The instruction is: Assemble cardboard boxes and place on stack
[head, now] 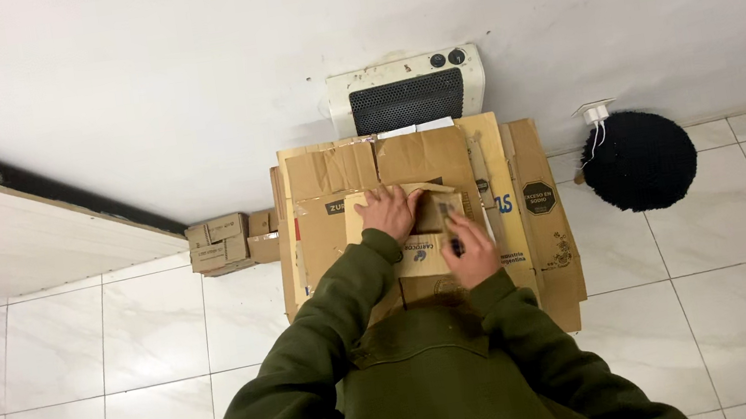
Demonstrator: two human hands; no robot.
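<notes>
Stack of flattened cardboard [530, 217] lies on the tiled floor against the wall heater [405, 90]. A small cardboard piece [415, 228] rests on top. Left hand [388, 212] presses flat, open, on it. Right hand [469, 249] grips a dark tool [450, 228], apparently cutting; steady bracing appears needed next.

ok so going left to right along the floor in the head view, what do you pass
wooden door → small stacked cardboard boxes → pile of flattened cardboard with left hand and right hand on it → round black object
</notes>
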